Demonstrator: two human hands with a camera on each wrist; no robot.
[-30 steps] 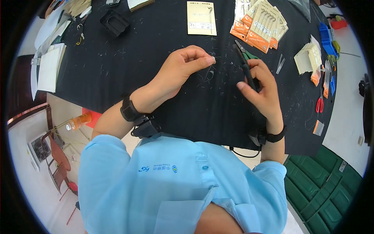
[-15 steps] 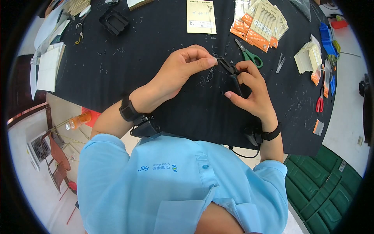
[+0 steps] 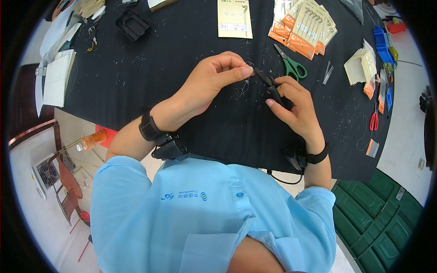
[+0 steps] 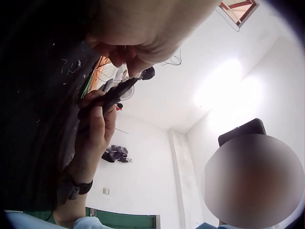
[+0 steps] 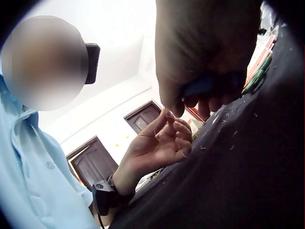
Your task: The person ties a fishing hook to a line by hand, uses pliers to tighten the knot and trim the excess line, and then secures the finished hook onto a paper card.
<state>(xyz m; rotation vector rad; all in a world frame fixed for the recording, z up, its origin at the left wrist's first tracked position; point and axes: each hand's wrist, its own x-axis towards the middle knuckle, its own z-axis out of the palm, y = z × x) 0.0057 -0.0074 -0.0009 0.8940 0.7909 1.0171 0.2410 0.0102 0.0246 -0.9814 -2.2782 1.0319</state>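
Note:
In the head view my left hand (image 3: pixel 217 73) pinches a thin fishing line (image 3: pixel 246 84) between thumb and forefinger, above the black cloth. A small hook may be in that pinch, but I cannot tell. My right hand (image 3: pixel 297 102) grips black snips (image 3: pixel 274 92), their tips right at the left fingertips. In the left wrist view the snips (image 4: pixel 116 93) slant up to the left hand's thumb. Fine line (image 5: pixel 170 113) shows at the left fingertips in the right wrist view. Green-handled scissors (image 3: pixel 291 64) lie beyond the right hand.
A yellowish card (image 3: pixel 234 18) lies ahead, with orange fishing hook packets (image 3: pixel 306 32) to its right. A black plastic tray (image 3: pixel 132 24) sits at the upper left. Red-handled scissors (image 3: pixel 373 121) lie near the right edge. Line scraps litter the black cloth (image 3: pixel 218 132).
My right hand has brought the snips left and down, away from the green scissors, to the left fingertips. Their jaws stood apart half a second ago and are now closer together. The left hand stays put.

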